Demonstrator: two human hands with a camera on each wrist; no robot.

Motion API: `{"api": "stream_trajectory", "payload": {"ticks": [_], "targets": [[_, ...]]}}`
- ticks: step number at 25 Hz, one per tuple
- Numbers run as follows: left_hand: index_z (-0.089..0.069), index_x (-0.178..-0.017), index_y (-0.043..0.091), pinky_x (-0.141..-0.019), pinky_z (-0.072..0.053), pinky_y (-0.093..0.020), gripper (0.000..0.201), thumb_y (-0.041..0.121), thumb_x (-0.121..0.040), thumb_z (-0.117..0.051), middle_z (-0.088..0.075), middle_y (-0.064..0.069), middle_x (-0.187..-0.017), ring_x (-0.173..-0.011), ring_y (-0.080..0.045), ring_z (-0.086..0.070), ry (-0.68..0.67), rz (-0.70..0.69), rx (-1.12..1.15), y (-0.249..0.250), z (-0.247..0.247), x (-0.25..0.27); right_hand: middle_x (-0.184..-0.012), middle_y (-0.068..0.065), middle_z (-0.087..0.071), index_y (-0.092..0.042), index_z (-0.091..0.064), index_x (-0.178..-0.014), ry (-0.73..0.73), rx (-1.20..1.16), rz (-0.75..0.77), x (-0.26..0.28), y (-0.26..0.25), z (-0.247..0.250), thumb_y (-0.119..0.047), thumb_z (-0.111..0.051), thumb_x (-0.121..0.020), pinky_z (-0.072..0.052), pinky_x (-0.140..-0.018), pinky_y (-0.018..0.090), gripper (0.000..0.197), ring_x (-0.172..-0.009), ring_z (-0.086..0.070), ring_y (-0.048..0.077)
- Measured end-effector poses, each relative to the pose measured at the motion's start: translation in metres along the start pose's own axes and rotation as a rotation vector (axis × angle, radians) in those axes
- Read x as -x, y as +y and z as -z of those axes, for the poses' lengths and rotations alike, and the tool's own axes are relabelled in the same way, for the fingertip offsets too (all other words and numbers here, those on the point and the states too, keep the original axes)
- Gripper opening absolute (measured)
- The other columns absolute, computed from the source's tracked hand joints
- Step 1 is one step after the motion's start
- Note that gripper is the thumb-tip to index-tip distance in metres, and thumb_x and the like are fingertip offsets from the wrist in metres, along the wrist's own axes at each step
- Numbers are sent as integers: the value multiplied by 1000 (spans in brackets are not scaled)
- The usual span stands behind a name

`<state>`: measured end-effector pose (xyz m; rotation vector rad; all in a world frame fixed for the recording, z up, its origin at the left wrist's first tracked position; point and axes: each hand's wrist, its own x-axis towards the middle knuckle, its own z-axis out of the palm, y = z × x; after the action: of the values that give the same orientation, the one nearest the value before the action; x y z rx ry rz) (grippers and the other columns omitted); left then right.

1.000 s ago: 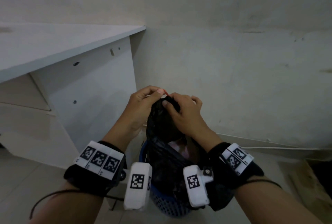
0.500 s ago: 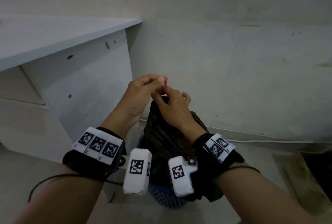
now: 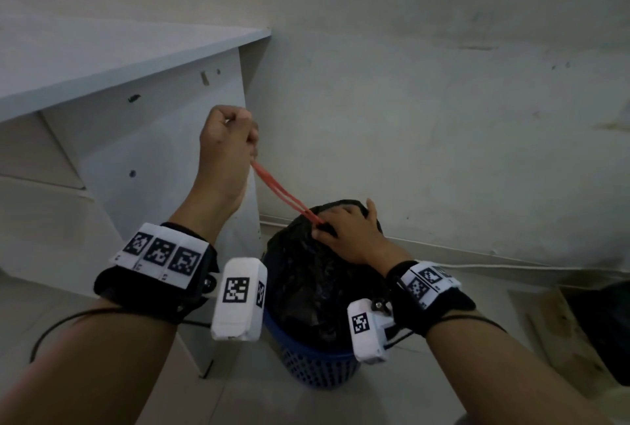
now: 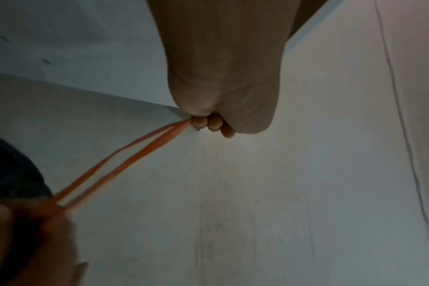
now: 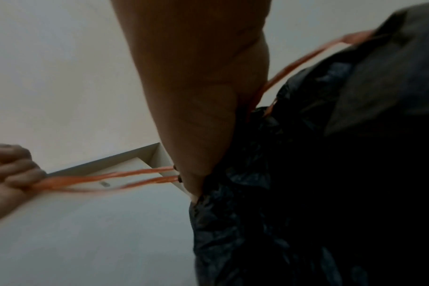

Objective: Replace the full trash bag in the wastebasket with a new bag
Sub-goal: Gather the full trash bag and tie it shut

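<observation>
so I've got my left hand [image 3: 226, 143] balled into a fist around the orange drawstring [image 3: 284, 198], pulling it up and off to the left toward the white bench [image 3: 112, 59], and both strands run taut from my fist down to the neck of the black trash bag [image 3: 306, 274]. my right hand [image 3: 347, 233] sits on top of the bag with the fingers curled over the bunched plastic right where the strings come out, pinning it down. that's the whole reason for the split: if nothing holds the neck, pulling the string would probably just lift the bag instead of cinching it, so one hand anchors and the other hauls. the bag itself is still sitting in the blue wastebasket [image 3: 313, 368] on the floor, in the corner between the bench's side panel and the wall, bulging well above the rim, so it reads as pretty full. from the left wrist view you can see the two strands going straight into my clenched fingers [image 4: 209, 123], no slack at all. I'd say the mouth is mostly gathered shut by now but I can't really see it under my right hand. still to do: tie it off, lift it out, put the fresh bag in, and I don't see the new bag anywhere in view yet
</observation>
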<state>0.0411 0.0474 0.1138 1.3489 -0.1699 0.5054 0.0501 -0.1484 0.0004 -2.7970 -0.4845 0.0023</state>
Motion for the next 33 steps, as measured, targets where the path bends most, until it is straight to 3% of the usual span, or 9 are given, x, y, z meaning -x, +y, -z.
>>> {"api": "stream_trajectory", "payload": {"ticks": [6,10,12,13,16,20,24,28,33], "targets": [[-57,-101,13,-75,-48,-31,12,22,-94,-53,-64,-7,-91,-83,-21,-60,-130,-179,-725,-17,2,11,-119,-11,-59,-34,-63,-107,67,-57,46,1,14,6,-50,-46,-94,-5,-110,57,26,-126,-44,18],[-46,-134,25,-112,-7,-54,42,38,-93,-50,-39,0,-149,-142,-28,-19,-704,-226,-1521,-41,-13,35,-115,-13,-62,-33,-63,-108,160,-118,131,-3,10,5,-51,-49,-92,-20,-99,43,27,-118,-51,16],[-45,-130,15,-111,8,-61,36,25,-95,-44,-50,-6,-136,-142,-29,-21,-883,-288,-1661,-52,-26,46,-113,-10,-63,-33,-64,-105,138,-171,161,-4,8,6,-46,-55,-91,-28,-102,45,21,-113,-55,16],[-46,-124,11,-113,-1,-59,30,18,-95,-43,-56,-9,-125,-133,-30,-34,-926,-255,-1655,-56,-28,48,-111,-8,-63,-32,-64,-105,125,-202,169,-4,11,7,-43,-59,-89,-34,-102,47,20,-109,-56,16],[-47,-104,11,-82,-41,-36,10,18,-98,-43,-58,-14,-111,-94,-27,-53,-882,89,-1374,-66,-21,42,-128,-3,-50,-34,-54,-124,38,-259,93,6,27,23,-48,-71,-78,-40,-104,44,51,-117,-52,18],[-51,-77,8,-54,-33,-28,33,27,-99,-37,-56,-11,-77,-65,-20,-48,-694,369,-1096,-71,-10,32,-124,-7,-48,-37,-47,-114,-54,-382,-93,37,62,60,-70,-70,-63,-44,-100,37,65,-115,-52,12],[-40,-73,13,-35,-19,-15,26,19,-99,-37,-52,-4,-54,-33,-9,-24,-407,853,-255,-70,-14,40,-104,-9,-67,-32,-59,-101,-345,-216,-107,59,66,66,-66,-66,-73,-49,-95,43,45,-100,-63,12],[-35,-79,15,-30,-20,-15,27,14,-104,-27,-73,-19,-91,-27,-6,-21,-270,879,130,-72,-31,57,-114,2,-59,-19,-53,-115,-326,-33,-68,61,49,49,-46,-52,-94,-47,-92,47,34,-102,-59,24],[-37,-86,10,-31,-25,-16,26,16,-106,-21,-68,-18,-115,-27,-7,-22,-149,807,333,-74,-50,74,-80,-11,-53,-32,-46,-84,-186,1,-128,71,40,75,-45,-42,-99,-39,-72,35,20,-80,-53,17]]}}
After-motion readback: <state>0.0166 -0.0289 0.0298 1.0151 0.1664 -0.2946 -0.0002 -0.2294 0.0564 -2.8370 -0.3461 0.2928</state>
